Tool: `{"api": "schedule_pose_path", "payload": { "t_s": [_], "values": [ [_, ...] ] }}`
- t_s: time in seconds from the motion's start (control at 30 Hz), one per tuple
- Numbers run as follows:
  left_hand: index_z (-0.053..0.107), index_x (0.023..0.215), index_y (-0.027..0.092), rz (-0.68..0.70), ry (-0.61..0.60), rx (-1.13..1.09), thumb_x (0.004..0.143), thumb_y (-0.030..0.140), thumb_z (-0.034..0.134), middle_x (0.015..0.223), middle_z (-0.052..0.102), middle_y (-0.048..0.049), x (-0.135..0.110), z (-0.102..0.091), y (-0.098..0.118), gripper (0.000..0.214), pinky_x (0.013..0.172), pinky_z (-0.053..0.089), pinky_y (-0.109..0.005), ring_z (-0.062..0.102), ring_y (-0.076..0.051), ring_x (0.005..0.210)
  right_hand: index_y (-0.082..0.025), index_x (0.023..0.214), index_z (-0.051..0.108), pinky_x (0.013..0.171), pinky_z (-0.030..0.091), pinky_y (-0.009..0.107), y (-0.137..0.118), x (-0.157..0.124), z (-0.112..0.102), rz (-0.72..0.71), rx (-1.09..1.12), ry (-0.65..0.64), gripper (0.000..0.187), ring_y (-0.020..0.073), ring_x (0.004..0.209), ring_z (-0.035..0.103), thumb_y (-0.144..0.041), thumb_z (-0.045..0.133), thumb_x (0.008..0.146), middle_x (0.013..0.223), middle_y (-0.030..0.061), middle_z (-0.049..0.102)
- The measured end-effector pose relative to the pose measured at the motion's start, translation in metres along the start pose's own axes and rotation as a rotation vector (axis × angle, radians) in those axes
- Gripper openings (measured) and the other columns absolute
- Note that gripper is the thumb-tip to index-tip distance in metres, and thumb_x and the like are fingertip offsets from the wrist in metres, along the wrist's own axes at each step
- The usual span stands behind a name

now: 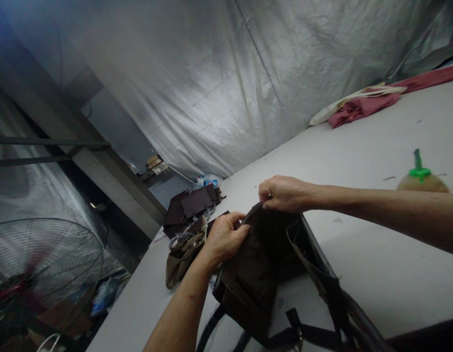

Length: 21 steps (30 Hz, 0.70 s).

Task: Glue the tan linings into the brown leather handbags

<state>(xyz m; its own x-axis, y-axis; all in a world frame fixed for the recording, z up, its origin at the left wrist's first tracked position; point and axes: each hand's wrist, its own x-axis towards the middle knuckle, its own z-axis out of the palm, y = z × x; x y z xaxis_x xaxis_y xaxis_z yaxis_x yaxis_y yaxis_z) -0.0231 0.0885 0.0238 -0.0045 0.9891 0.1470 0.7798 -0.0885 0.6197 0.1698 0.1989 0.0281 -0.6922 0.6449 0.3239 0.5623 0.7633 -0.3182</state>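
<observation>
A dark brown bag (248,288) with dark straps lies opened out on the white table, its inside facing me. My left hand (228,237) pinches the bag's upper edge between thumb and fingers. A short way along the same edge, my right hand (281,194) grips the rim with curled fingers. An inner pocket (307,254) gapes on the bag's right side. Toward the bottom of the view, a dark strap (314,335) with a small metal fitting trails over the table.
Dark brown bag pieces (191,208) and an olive cloth pouch (184,259) lie at the far left. A bottle with a green nozzle (421,178) stands right. Red cloth (363,107) lies along the sheeted wall. A large fan (46,274) stands left of the table (391,259).
</observation>
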Motion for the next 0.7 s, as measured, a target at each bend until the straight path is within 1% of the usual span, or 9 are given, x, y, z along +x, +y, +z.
{"api": "schedule_pose_path", "payload": {
  "t_s": [0.07,0.17,0.27,0.33,0.4,0.47,0.57,0.63,0.7],
  "values": [
    [0.077,0.093,0.019,0.018,-0.034,-0.010,0.077,0.027,0.064,0.073,0.070,-0.0022,-0.001,-0.003,0.001,0.022,0.065,0.047,-0.024,0.063,-0.017,0.070,-0.019,0.080,0.073,0.060,0.036,0.028,-0.002,0.000,0.001,0.001,-0.020,0.008,0.017,0.0194,0.073,0.061,-0.025,0.058,0.074,0.078,0.0053,0.071],
    [0.075,0.087,0.018,0.084,-0.107,-0.049,0.075,0.021,0.063,0.084,0.070,-0.0031,0.000,-0.008,-0.001,0.018,0.068,0.047,-0.024,0.062,-0.016,0.077,-0.019,0.080,0.074,0.059,0.035,0.027,-0.006,0.000,0.002,-0.009,-0.040,0.004,0.020,0.0191,0.071,0.061,-0.023,0.056,0.072,0.077,0.0063,0.072],
    [0.070,0.087,0.016,0.043,-0.160,-0.190,0.068,0.016,0.065,0.084,0.067,-0.0021,0.006,-0.007,-0.005,0.020,0.065,0.046,-0.022,0.061,-0.013,0.072,-0.019,0.080,0.075,0.058,0.035,0.027,-0.011,-0.002,0.003,-0.023,-0.062,0.009,0.023,0.0188,0.072,0.061,-0.021,0.054,0.070,0.079,0.0067,0.072],
    [0.065,0.095,0.016,-0.029,-0.122,-0.295,0.063,0.015,0.069,0.078,0.064,0.0005,0.014,-0.002,-0.006,0.032,0.059,0.043,-0.021,0.058,-0.011,0.064,-0.019,0.081,0.076,0.058,0.034,0.027,-0.014,-0.002,0.004,-0.034,-0.080,0.017,0.024,0.0189,0.072,0.062,-0.020,0.054,0.070,0.080,0.0073,0.073],
    [0.063,0.099,0.015,-0.072,-0.064,-0.326,0.061,0.018,0.076,0.072,0.062,0.0021,0.024,0.006,-0.003,0.040,0.055,0.039,-0.020,0.055,-0.010,0.059,-0.018,0.081,0.076,0.058,0.034,0.028,-0.016,-0.002,0.004,-0.040,-0.095,0.020,0.024,0.0195,0.072,0.062,-0.020,0.054,0.071,0.080,0.0080,0.073],
    [0.067,0.090,0.012,-0.084,-0.038,-0.277,0.065,0.027,0.076,0.067,0.061,0.0013,0.031,0.013,0.002,0.030,0.054,0.036,-0.021,0.052,-0.010,0.056,-0.018,0.079,0.075,0.058,0.034,0.027,-0.015,-0.002,0.005,-0.028,-0.074,0.011,0.021,0.0195,0.071,0.062,-0.020,0.055,0.072,0.077,0.0079,0.072],
    [0.070,0.069,0.012,-0.057,0.026,-0.107,0.071,0.031,0.070,0.063,0.061,-0.0005,0.033,0.013,0.009,0.018,0.054,0.034,-0.023,0.050,-0.011,0.057,-0.017,0.081,0.072,0.064,0.041,0.026,-0.006,-0.003,0.004,-0.064,0.164,0.024,0.017,0.0182,0.078,0.063,-0.023,0.059,0.073,0.084,0.0059,0.072],
    [0.071,0.067,0.014,-0.059,0.112,-0.001,0.070,0.031,0.069,0.060,0.061,0.0002,0.029,0.006,0.010,0.017,0.053,0.033,-0.023,0.050,-0.012,0.057,-0.018,0.085,0.069,0.073,0.045,0.026,0.004,-0.005,0.001,-0.127,0.372,0.101,0.018,0.0185,0.087,0.063,-0.029,0.060,0.074,0.097,0.0056,0.072],
    [0.069,0.064,0.016,-0.084,0.196,0.043,0.070,0.032,0.068,0.058,0.060,0.0009,0.021,-0.004,0.006,0.017,0.052,0.032,-0.024,0.050,-0.012,0.055,-0.018,0.088,0.067,0.079,0.046,0.029,0.012,-0.008,-0.005,-0.103,0.475,0.167,0.023,0.0197,0.092,0.063,-0.035,0.060,0.075,0.103,0.0059,0.071]
  ]
}}
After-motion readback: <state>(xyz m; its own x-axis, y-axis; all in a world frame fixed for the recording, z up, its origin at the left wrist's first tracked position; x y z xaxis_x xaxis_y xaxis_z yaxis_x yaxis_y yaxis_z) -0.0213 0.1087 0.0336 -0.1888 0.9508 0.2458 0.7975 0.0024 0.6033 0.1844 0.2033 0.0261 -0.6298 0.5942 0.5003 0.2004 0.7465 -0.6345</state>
